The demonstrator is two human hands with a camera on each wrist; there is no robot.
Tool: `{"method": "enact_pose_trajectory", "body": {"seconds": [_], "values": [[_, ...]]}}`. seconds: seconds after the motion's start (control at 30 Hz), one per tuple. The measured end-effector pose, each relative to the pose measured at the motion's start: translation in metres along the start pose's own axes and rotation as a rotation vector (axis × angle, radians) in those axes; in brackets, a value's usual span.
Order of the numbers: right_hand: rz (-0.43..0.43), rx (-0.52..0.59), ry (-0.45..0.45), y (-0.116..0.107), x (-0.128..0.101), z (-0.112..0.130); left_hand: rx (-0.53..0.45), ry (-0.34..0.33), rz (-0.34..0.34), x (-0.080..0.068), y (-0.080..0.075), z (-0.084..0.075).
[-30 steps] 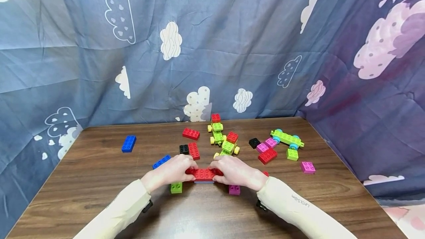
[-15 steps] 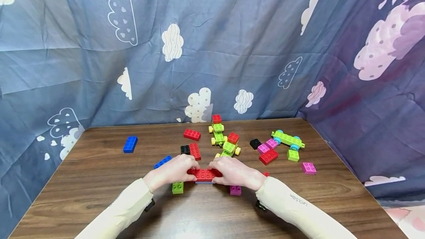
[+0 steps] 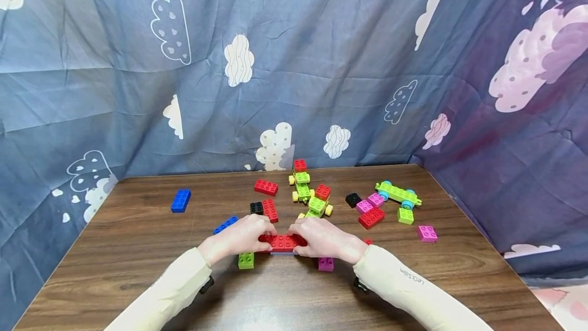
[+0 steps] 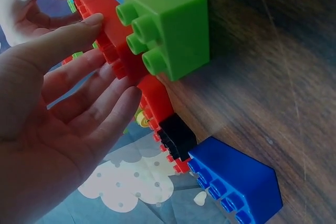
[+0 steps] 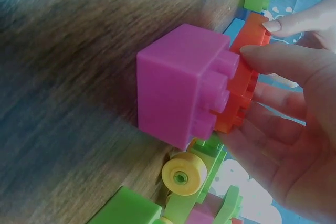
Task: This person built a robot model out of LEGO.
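Note:
Two red building bricks, a left one and a right one, lie end to end on top of a blue brick. Thumb and fingers of my left hand grip the left red brick, seen closely in the left wrist view. My right hand holds the right red brick the same way, thumb on the near side. Much of both red bricks is hidden by the hands. A green brick stands beside the left hand, and a magenta brick beside the right.
Behind the hands are a black brick, a red brick and green cars with yellow wheels. Blue bricks lie left. A green car base with blue wheels and several loose bricks lie right. Patterned cloth hangs behind the table.

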State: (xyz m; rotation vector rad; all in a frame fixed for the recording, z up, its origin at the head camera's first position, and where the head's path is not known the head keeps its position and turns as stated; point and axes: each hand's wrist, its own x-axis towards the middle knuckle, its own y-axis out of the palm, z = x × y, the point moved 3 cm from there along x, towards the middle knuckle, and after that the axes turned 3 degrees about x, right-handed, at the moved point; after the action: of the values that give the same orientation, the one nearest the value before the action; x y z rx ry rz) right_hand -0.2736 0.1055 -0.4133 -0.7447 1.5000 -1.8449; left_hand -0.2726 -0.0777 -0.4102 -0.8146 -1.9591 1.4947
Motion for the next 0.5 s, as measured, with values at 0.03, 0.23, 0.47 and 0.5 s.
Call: {"method": "enact_pose_trajectory", "body": {"seconds": [0.03, 0.23, 0.47, 0.5], "values": [[-0.002, -0.004, -0.003, 0.000, 0.000, 0.000, 0.000, 0.002, -0.002, 0.000, 0.000, 0.000], [-0.027, -0.035, -0.023, -0.005, 0.000, 0.002, 0.013, 0.029, -0.025, -0.001, -0.003, 0.001], [-0.059, -0.035, -0.041, -0.016, -0.003, 0.004, 0.043, 0.083, -0.099, -0.002, -0.011, 0.000], [-0.066, -0.034, -0.046, -0.018, -0.004, 0.005, 0.047, 0.086, -0.106, -0.001, -0.013, 0.000]]}}
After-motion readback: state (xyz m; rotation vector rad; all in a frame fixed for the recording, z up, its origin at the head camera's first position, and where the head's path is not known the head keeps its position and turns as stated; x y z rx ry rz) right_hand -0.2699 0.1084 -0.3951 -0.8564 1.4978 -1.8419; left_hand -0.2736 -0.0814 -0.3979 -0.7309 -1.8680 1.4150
